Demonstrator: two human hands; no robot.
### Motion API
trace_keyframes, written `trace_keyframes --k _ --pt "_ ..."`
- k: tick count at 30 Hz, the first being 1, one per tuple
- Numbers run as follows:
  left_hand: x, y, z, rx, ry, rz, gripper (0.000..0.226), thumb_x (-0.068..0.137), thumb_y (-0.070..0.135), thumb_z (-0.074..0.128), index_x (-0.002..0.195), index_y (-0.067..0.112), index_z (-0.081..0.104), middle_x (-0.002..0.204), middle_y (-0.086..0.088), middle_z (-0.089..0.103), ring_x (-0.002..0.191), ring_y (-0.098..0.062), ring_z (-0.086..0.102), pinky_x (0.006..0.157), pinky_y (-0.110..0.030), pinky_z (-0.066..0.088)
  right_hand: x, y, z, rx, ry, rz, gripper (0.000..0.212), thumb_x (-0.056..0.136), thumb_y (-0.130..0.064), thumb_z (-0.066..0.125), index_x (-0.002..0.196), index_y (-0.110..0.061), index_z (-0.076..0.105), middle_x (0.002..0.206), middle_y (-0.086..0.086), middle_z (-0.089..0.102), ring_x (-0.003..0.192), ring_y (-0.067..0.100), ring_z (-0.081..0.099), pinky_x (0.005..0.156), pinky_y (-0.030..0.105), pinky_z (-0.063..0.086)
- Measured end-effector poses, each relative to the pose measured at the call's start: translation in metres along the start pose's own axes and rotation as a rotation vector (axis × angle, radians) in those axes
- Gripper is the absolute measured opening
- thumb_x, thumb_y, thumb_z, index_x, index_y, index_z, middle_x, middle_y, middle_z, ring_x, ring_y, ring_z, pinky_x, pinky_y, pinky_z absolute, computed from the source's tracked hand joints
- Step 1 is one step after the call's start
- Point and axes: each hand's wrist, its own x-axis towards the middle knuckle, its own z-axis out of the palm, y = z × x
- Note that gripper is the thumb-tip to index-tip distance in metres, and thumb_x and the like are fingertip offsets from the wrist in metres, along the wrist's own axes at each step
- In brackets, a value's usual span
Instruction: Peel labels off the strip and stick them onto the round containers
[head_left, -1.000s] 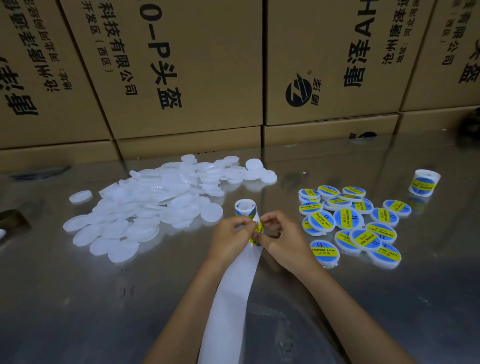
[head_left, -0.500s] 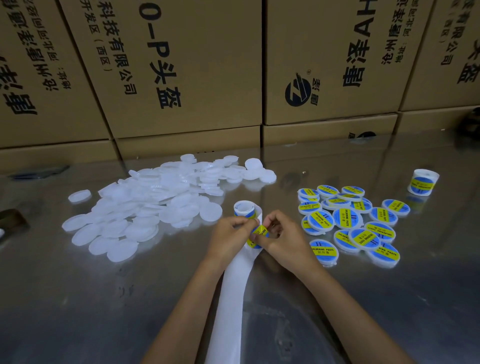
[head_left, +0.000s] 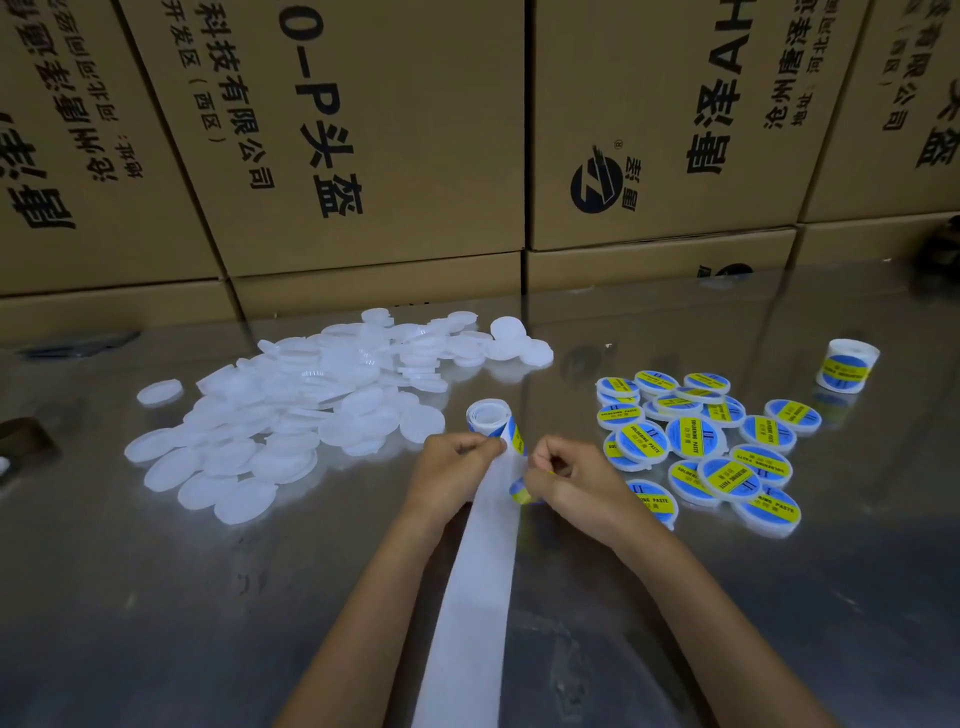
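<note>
My left hand (head_left: 453, 464) pinches the white strip (head_left: 475, 587) just below its roll (head_left: 491, 415); my right hand (head_left: 574, 480) pinches a blue-yellow label (head_left: 521, 491) at the strip's edge. Plain containers (head_left: 291, 410) lie left of my fingers, labelled ones (head_left: 696, 436) right.

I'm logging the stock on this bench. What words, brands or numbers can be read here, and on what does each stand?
"SOLDERING PASTE": on the yellow band of the blue round labels on the white round containers.
"0-P头盔": brown cardboard box behind the table, printed sideways.
"科技有限公司": same box.
"AH": next cardboard box, beside a round black logo.
Label on the peeled strip: too folded to read.
Spare label roll: too blurred.
</note>
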Motion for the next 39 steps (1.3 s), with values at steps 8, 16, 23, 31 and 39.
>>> trace_keyframes --k 8,16,23,31,39 --pt "-0.002 0.015 -0.025 -0.130 0.080 -0.082 0.021 0.082 0.029 0.063 0.070 0.027 0.080 0.083 0.007 0.069 0.073 -0.014 0.059 0.060 -0.024 0.047 -0.003 -0.013 -0.012 0.338 0.098 0.088 0.024 0.079 0.000 0.057 0.068 -0.015 0.043 0.058 -0.004 0.046 0.055 0.007 0.045 0.052 0.015 0.042" --pt "-0.015 0.031 -0.035 -0.356 0.030 0.056 0.030 0.092 -0.006 0.060 0.113 0.014 0.071 0.117 -0.010 0.065 0.095 -0.033 0.071 0.060 -0.025 0.060 -0.002 -0.019 -0.010 0.530 0.133 0.047 0.023 0.087 0.006 0.061 0.085 -0.015 0.052 0.066 -0.001 0.062 0.060 0.014 0.060 0.060 0.026 0.050" --pt "-0.020 0.035 -0.013 -0.489 -0.162 0.016 0.032 0.100 0.006 0.049 0.113 0.020 0.075 0.113 -0.012 0.074 0.098 -0.033 0.074 0.085 -0.045 0.061 -0.002 -0.022 -0.002 0.457 0.248 -0.046 0.023 0.085 0.004 0.067 0.084 -0.015 0.053 0.066 -0.005 0.063 0.055 0.009 0.055 0.053 0.017 0.047" --pt "-0.020 0.035 -0.007 -0.523 -0.252 0.005 0.036 0.100 0.009 0.041 0.119 0.015 0.071 0.112 -0.013 0.075 0.103 -0.030 0.072 0.084 -0.042 0.061 -0.002 -0.021 -0.002 0.391 0.301 -0.080 0.023 0.083 0.000 0.072 0.082 -0.015 0.054 0.070 0.001 0.061 0.060 0.013 0.052 0.054 0.017 0.045" --pt "-0.022 0.035 -0.006 -0.491 -0.256 0.008 0.039 0.098 0.005 0.041 0.120 0.017 0.071 0.111 -0.012 0.075 0.103 -0.031 0.072 0.082 -0.040 0.062 0.000 -0.016 0.001 0.361 0.330 -0.075 0.023 0.082 -0.001 0.074 0.081 -0.014 0.055 0.066 -0.003 0.060 0.064 0.012 0.054 0.056 0.017 0.046"
